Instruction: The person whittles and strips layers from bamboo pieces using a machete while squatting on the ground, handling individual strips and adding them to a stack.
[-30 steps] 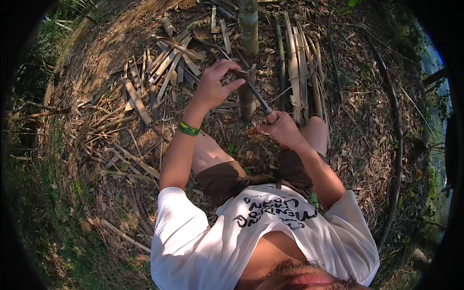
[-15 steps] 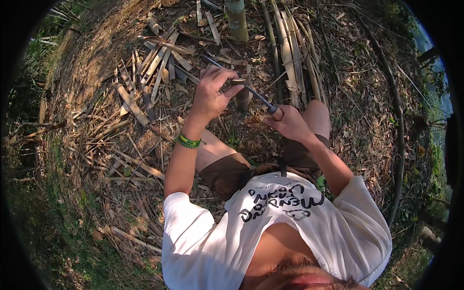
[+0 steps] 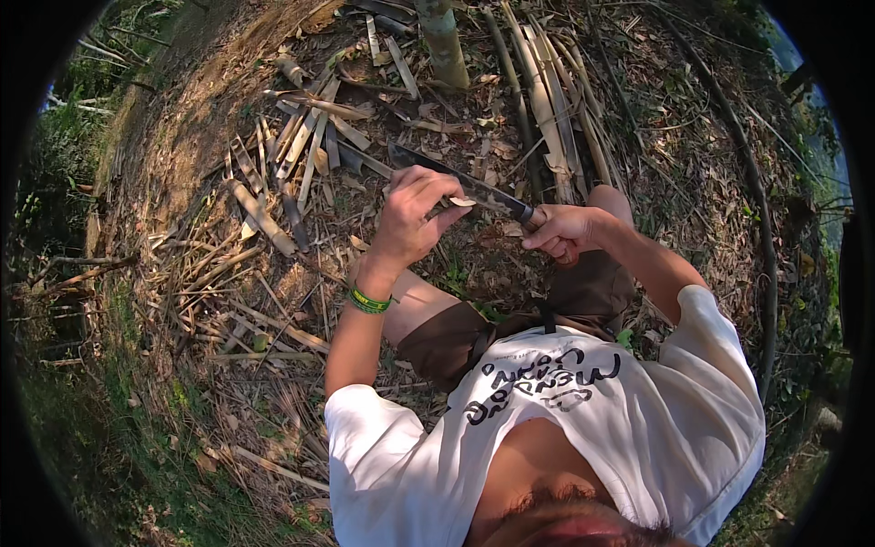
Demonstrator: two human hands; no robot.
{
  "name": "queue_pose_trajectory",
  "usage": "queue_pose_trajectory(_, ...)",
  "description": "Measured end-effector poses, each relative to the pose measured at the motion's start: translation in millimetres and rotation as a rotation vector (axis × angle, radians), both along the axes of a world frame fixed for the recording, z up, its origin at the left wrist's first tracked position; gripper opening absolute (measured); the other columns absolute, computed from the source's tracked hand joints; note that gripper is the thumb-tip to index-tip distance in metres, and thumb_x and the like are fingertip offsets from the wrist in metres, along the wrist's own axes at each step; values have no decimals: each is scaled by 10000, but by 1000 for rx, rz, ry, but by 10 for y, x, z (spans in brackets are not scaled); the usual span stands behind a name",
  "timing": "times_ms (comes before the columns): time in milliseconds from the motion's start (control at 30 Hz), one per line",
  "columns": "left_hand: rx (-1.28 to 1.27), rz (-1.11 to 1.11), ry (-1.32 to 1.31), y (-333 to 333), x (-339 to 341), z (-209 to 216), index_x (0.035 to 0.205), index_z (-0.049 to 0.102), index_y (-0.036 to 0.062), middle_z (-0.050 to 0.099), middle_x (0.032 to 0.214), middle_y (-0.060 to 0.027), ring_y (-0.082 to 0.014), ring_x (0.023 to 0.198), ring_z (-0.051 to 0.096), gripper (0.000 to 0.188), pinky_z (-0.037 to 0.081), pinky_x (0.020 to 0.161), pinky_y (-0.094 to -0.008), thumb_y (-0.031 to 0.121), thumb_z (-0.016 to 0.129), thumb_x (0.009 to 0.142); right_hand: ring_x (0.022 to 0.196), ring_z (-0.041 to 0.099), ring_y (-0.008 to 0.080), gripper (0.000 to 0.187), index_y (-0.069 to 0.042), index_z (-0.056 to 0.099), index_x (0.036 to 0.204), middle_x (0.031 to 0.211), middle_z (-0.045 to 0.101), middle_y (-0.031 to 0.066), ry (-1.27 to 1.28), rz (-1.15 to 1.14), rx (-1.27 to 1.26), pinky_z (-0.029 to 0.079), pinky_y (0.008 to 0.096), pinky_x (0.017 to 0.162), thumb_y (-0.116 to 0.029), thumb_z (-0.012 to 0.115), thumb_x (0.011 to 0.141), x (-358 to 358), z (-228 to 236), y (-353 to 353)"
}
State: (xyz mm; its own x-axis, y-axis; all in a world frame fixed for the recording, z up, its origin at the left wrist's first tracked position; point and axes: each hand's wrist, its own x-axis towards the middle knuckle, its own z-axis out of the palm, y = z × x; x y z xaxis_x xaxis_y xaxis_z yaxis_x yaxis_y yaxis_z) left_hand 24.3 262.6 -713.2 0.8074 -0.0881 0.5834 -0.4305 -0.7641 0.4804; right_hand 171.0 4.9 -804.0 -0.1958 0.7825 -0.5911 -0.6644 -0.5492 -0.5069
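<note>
Outdoor wooded area, tree trunk (image 3: 444, 46), dry leaf litter (image 3: 679, 178), green veg. (image 3: 150, 415) L & R

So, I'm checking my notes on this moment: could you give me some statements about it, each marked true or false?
1. The right hand holds a knife. True.
2. The green wristband is worn on the right. False: the wristband is on the left.
3. The left hand pinches a pale piece. True.
4. The shirt is black. False: the shirt is white with dark lettering.
5. Cut pieces lie left of the tree trunk. True.
</note>
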Motion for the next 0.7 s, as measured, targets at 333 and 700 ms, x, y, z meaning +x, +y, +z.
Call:
queue_pose_trajectory(333,-22,160,-93,-21,-16,-112,893,644,40,686,883,-70,-274,838,606,244,450,803,-371,129,822,752,758,636,421,148,-1,617,806,725,641,216,-1535,-294,-156,502,486,710,-149,625,806,-622,-286,550)
queue_pose_trajectory(700,-11,131,-37,121,-143,-97,920,642,66,683,899,-48,-263,865,605,245,430,876,-391,165,809,771,484,515,140,303,-100,493,677,577,532,14,-190,125,-15,381,312,441,-174,709,876,233,-373,432)
